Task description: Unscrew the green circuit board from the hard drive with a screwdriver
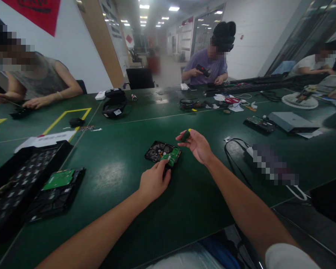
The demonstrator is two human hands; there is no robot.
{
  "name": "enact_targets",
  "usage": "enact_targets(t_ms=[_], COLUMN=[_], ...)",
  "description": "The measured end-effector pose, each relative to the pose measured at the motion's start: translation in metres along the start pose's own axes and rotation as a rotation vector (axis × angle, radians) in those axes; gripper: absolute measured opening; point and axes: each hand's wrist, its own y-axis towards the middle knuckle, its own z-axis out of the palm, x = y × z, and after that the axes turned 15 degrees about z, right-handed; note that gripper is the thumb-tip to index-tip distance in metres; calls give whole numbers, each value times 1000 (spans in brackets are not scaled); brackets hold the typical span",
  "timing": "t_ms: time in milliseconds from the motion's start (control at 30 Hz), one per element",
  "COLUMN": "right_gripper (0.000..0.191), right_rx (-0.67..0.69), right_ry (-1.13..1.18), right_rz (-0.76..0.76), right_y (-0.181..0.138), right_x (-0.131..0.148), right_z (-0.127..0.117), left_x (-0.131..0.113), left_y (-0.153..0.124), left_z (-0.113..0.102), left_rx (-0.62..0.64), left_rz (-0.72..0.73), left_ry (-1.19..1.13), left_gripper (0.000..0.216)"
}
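Observation:
A black hard drive (158, 150) lies on the green table (114, 175) in front of me, underside up, with a small green circuit board (172, 155) on its near right corner. My left hand (154, 181) is closed, its fingertips pinching the near edge of that board. Just right of the drive, my right hand (197, 145) hovers above the table, palm up, with thumb and fingers closed on a short dark screwdriver handle with a yellow-green tip (186, 135).
At the near left stands a black tray (22, 179) and a second hard drive with a green board (57, 190). A black cable (235, 157) and power strip lie to the right. Three other people sit at the far side among tools, headsets and parts.

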Motion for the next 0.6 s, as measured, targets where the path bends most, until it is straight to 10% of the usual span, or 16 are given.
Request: enact_targets(t_ms=[600], right_gripper=[36], right_rx=[-6], right_ry=[57], right_rz=[3], right_y=[0], right_x=[0], right_z=[3], left_x=[1], left_y=[0], left_z=[2], left_rx=[-13], left_rz=[7], left_ry=[0], left_gripper=[42])
